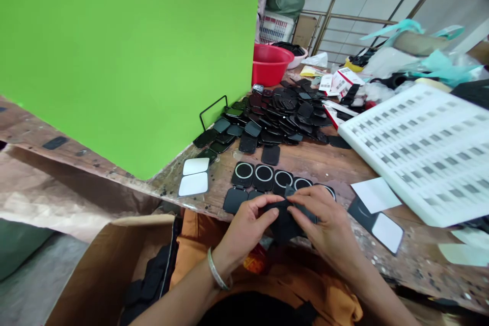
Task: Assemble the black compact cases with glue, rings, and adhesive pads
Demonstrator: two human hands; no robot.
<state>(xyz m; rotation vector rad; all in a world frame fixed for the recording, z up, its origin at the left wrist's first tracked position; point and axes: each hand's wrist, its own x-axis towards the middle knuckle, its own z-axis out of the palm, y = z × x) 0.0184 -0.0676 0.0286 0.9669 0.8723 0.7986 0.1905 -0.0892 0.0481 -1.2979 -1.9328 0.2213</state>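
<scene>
My left hand (246,226) and my right hand (328,224) meet at the near edge of the wooden table (313,163), both closed on a black folding compact case (284,221) held between them. Just beyond my fingers lies a row of open black cases with round rings (263,175). A big heap of black cases (275,117) sits further back. Two white rounded mirror pieces (194,175) lie to the left. An open case with a white mirror (378,224) rests to the right.
A white tray with several small slots (424,147) fills the right side. A red bowl (269,63) stands at the back, near a person beside a white basket (275,28). A cardboard box (110,265) with black pieces sits by my left knee. A green panel (126,56) covers the left.
</scene>
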